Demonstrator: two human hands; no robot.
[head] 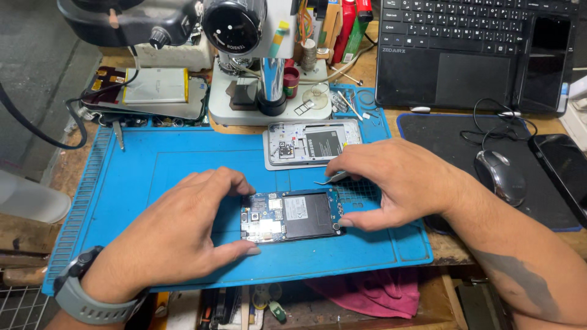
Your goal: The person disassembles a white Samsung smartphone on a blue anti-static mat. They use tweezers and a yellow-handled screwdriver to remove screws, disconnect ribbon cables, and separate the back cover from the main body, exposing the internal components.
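Observation:
An opened smartphone (293,216) with its circuit board and black battery exposed lies on a blue work mat (159,165). My left hand (177,229) grips the phone's left end between thumb and fingers. My right hand (397,183) touches the phone's right end with its thumb and holds metal tweezers (330,178) whose tips point left above the phone. Behind the phone lies a second opened phone in a white frame (312,143), untouched.
A microscope (244,36) on a white base (269,101) stands at the back. A dismantled tablet (153,88) lies back left. A laptop (477,49), a mouse (500,176) on a black pad and a dark phone (565,165) sit to the right. A pink cloth (373,293) hangs below the bench edge.

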